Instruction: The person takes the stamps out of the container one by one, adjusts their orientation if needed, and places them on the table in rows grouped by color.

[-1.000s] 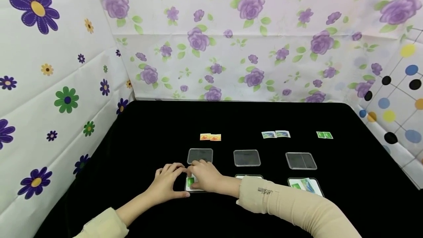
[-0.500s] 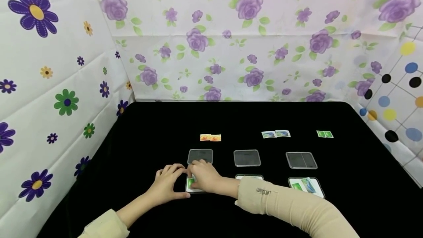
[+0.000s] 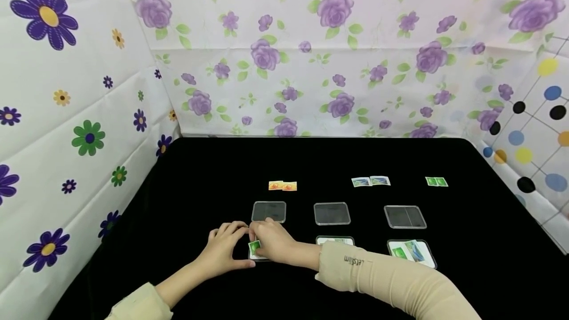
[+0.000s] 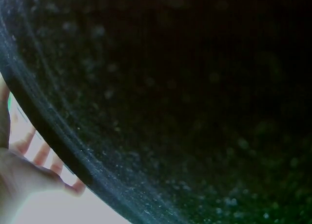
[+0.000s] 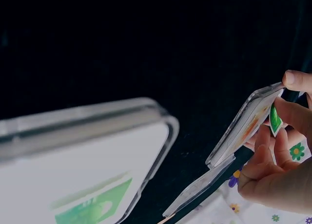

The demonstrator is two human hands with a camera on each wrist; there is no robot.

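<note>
In the head view, my right hand (image 3: 273, 242) pinches a small green stamp (image 3: 254, 247) over the left shallow clear plastic case (image 3: 258, 260). The stamp is tilted, and its right part is hidden by the fingers. My left hand (image 3: 224, 247) spans the left side of this case, thumb at its near corner and index finger by its far corner. In the right wrist view, the green stamp (image 5: 275, 119) stands at an angle between the right fingers. An orange stamp (image 5: 252, 124) lies inside the case there. The left wrist view is mostly dark, with part of a hand (image 4: 29, 173) at its edge.
Clear lids (image 3: 268, 211), (image 3: 332, 213), (image 3: 405, 217) lie behind the cases. The middle case (image 3: 335, 239) and right case (image 3: 424, 253) hold stamps on white backing. Farther back are pairs of orange stamps (image 3: 282, 185), blue stamps (image 3: 371, 181) and green stamps (image 3: 436, 181) on the black cloth.
The green stamp has gone from lying square in the left case to tilted, shifting slightly left with the right fingers. My left hand has stayed in place.
</note>
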